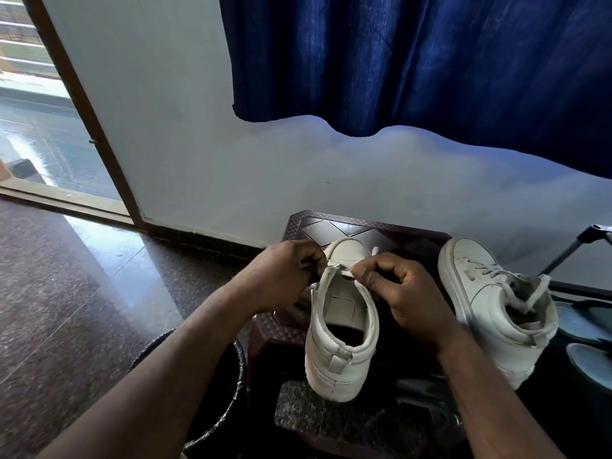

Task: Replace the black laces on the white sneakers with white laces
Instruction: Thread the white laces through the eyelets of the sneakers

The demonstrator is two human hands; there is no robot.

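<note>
Left hand (284,273) and right hand (394,286) each pinch a white lace (346,272) end at the near sneaker (337,329) — likely threading lowest eyelets; second sneaker (496,306) already laced.

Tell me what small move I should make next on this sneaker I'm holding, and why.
Probably pull both ends of the white lace even, then cross one up to the next eyelet. The left hand and right hand pinch it at the lowest eyelets of the middle sneaker; the rest looks unlaced, while the other sneaker is already laced white.
</note>
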